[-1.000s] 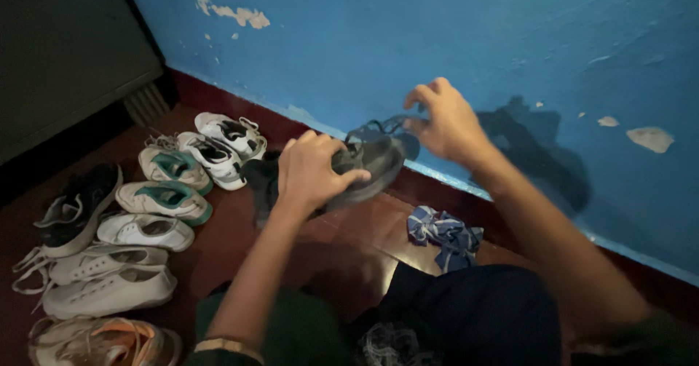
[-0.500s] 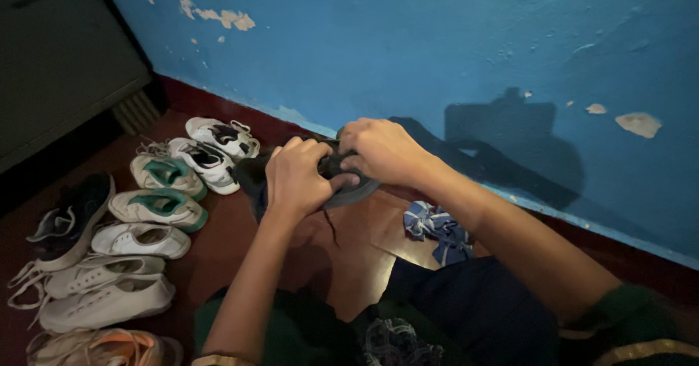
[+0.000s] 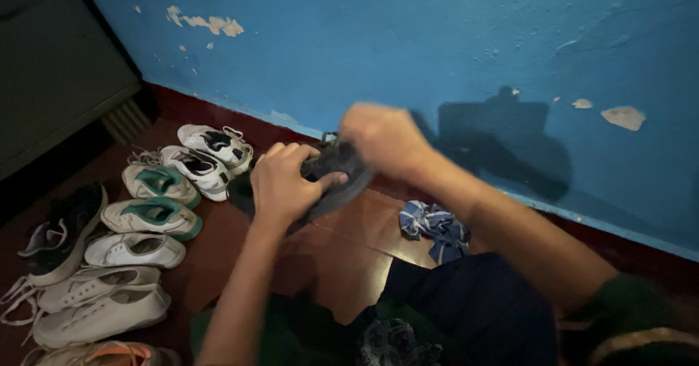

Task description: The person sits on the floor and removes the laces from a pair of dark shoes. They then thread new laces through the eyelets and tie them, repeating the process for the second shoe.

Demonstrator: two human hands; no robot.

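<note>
My left hand [image 3: 285,180] grips a dark shoe [image 3: 336,180] held above the floor, sole side toward me. My right hand [image 3: 382,139] is on the far end of the same shoe and is blurred by motion; its fingers are closed over the shoe's top, and the exact grip is hard to make out. A second dark shoe [image 3: 242,193] lies on the floor just left of my left hand, mostly hidden behind it.
A row of sneakers runs along the floor at left: white and black pairs [image 3: 207,155], white and green ones [image 3: 151,202], plain white ones [image 3: 102,300], a black one [image 3: 62,231]. A crumpled blue checked cloth [image 3: 433,228] lies by the blue wall [image 3: 408,46]. A dark cabinet [image 3: 51,60] stands far left.
My right hand has come down from above the shoe onto its far end and keeps moving there. The left hand has kept its grip, and the shoe has stayed in place.
</note>
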